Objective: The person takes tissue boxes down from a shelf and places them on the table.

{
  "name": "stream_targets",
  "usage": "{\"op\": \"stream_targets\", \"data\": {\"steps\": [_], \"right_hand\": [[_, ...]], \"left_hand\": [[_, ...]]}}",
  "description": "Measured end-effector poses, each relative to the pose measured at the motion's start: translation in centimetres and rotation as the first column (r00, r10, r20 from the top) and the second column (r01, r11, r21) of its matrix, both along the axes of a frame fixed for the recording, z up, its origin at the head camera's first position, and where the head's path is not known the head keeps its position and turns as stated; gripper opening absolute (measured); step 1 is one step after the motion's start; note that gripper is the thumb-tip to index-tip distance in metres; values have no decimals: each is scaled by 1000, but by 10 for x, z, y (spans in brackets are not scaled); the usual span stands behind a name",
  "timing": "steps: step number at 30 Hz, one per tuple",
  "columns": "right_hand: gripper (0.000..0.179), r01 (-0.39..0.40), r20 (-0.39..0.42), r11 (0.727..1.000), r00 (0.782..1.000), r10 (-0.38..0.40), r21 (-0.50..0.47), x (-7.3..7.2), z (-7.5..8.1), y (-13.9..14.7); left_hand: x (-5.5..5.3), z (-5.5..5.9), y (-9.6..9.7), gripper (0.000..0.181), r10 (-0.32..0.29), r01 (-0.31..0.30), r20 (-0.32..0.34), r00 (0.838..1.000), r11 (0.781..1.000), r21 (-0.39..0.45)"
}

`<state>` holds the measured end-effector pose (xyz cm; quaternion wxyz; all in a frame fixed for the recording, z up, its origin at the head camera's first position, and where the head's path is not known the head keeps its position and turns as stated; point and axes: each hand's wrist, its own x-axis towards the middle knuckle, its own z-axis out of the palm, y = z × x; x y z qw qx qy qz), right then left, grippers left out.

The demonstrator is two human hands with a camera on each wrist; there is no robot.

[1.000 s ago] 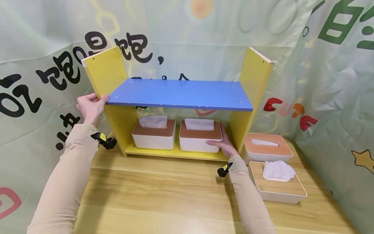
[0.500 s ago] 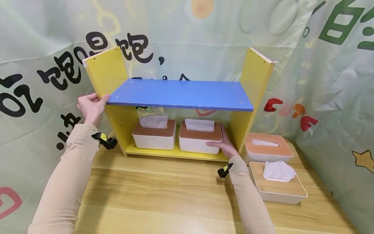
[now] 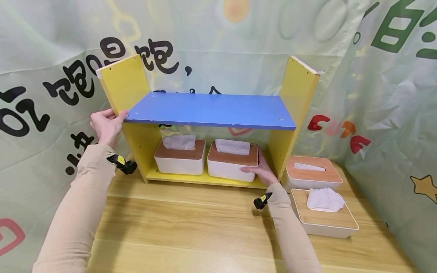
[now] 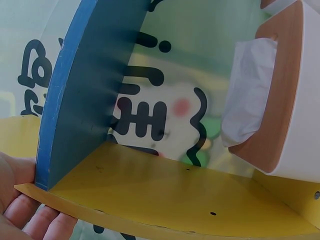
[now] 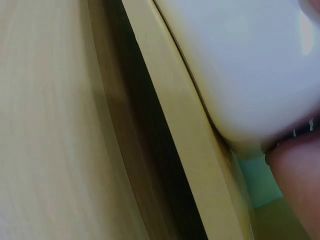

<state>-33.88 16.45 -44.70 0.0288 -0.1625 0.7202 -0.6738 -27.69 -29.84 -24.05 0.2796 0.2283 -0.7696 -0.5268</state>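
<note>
A yellow shelf unit (image 3: 134, 79) with a blue middle board (image 3: 211, 108) stands on the wooden table. My left hand (image 3: 108, 126) grips the front edge of its left side panel at the blue board's corner; in the left wrist view the fingers (image 4: 42, 215) curl round that edge. On the bottom shelf, my right hand (image 3: 263, 167) holds the right end of a white tissue box (image 3: 228, 170) with a brown lid, thumb across its front. That box sits slightly askew. To its left is a similar tissue box (image 3: 179, 165), a small gap apart.
Right of the shelf unit, two more tissue boxes stand on the table (image 3: 191, 227): one with a reddish-brown lid (image 3: 307, 174) behind, one with a light wooden lid (image 3: 324, 217) in front. A printed cloth (image 3: 211, 30) hangs behind and along both sides.
The right-hand tissue box has shifted slightly left and its right end has come forward, with my right hand on it. My left hand keeps its place on the side panel.
</note>
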Motion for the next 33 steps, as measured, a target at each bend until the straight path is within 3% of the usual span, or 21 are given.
{"op": "stream_targets", "data": {"steps": [5, 12, 20, 33], "right_hand": [[115, 19, -32, 999, 999, -20, -40, 3, -2, -2], [113, 23, -39, 994, 999, -27, -108, 5, -2, -5], [114, 42, -35, 994, 998, -45, -103, 8, 3, -6], [112, 70, -26, 993, 997, -73, -100, 16, 3, -4]], "left_hand": [[-1, -1, 0, 51, 0, 0, -2, 1000, 1000, 6], [-3, -2, -2, 50, -24, 32, -77, 997, 995, 96], [-1, -1, -1, 51, -6, 7, -24, 1000, 999, 37], [-1, 0, 0, 51, -22, 24, -27, 999, 998, 61]]}}
